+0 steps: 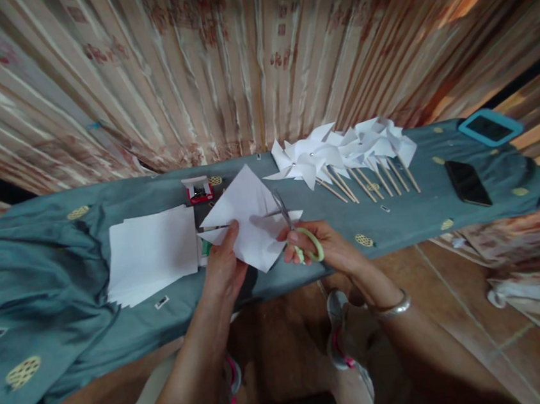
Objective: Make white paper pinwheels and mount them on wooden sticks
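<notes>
A white paper square (256, 210), turned corner-up, hangs above the cloth in my left hand (225, 258), thumb on top and fingers beneath. Slits run in from its left and right corners. My right hand (320, 245) has its fingers in the pale green handles of a pair of scissors (286, 213). The scissor blades point up and lie at the right slit of the sheet. On the left, a stack of white paper (153, 256) rests on the cloth. Several white paper pinwheels (342, 149) on wooden sticks lie in a row to the right.
The narrow table has a green patterned cloth (412, 225). A small red box (198, 190) of dark bits stands behind the paper stack. At the right lie a black phone (468, 182) and a blue-framed device (491, 127). Patterned curtains (237, 70) hang behind.
</notes>
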A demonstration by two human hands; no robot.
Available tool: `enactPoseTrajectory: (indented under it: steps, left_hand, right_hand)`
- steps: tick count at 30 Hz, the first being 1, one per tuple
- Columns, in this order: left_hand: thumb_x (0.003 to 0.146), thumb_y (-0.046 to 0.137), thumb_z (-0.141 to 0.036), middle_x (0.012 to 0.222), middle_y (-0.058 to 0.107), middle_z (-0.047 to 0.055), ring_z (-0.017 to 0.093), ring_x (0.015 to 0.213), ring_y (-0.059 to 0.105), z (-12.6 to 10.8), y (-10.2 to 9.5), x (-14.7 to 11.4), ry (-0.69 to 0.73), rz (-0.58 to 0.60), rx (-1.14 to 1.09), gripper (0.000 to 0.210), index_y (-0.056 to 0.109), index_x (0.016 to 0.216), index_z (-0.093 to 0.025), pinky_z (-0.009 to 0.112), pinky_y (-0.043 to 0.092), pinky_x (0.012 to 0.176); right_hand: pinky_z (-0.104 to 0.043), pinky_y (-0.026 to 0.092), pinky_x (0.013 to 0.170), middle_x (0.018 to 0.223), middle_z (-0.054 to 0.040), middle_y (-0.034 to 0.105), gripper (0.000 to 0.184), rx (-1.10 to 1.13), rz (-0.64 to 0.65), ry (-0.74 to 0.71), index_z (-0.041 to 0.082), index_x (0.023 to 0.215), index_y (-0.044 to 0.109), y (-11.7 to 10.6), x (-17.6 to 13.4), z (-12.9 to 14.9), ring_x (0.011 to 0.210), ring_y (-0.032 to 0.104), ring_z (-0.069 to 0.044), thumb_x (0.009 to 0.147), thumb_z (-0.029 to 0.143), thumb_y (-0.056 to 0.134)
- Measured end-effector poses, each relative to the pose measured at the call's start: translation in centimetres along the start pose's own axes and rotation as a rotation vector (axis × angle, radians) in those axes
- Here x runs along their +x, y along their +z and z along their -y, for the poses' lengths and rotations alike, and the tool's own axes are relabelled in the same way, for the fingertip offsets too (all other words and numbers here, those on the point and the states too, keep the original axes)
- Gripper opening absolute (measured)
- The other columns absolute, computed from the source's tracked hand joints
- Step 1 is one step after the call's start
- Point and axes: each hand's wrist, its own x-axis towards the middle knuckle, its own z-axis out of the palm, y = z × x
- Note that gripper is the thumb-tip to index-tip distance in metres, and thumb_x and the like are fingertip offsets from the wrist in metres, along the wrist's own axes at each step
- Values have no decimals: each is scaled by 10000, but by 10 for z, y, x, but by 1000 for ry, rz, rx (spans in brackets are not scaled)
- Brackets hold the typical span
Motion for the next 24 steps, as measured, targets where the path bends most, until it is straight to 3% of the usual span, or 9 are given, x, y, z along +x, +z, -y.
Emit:
enactPoseTrajectory:
  steps: [6, 14, 24]
  left_hand:
    - [899, 573, -128, 932, 758, 42, 152, 808, 713, -31, 5, 6, 29, -201, -186, 250, 633, 1136, -179, 264, 596, 771]
    - [942, 522, -194, 945, 756, 46, 155, 832, 716, -44, 7, 11, 46, -178, -273, 317, 561, 1257, -179, 290, 587, 833]
    - [930, 540, -176, 908, 745, 41, 165, 872, 711, -32, 11, 6, -1, -158, -277, 287, 572, 1216, -175, 278, 595, 822]
  right_hand:
    - [-211, 414, 498, 684, -12, 655, 605, 54, 187, 64, 154, 934, 628, 0, -14, -6, 541, 546, -91, 669, 694, 693]
    - [-264, 453, 611, 824, -36, 642, 594, -21, 274, 56, 151, 1069, 601, 21, -19, -35, 661, 559, -116, 745, 644, 664]
    - [-272, 417, 597, 815, -20, 594, 579, -111, 277, -5, 169, 1030, 600, 28, -14, -33, 656, 499, -115, 774, 688, 594]
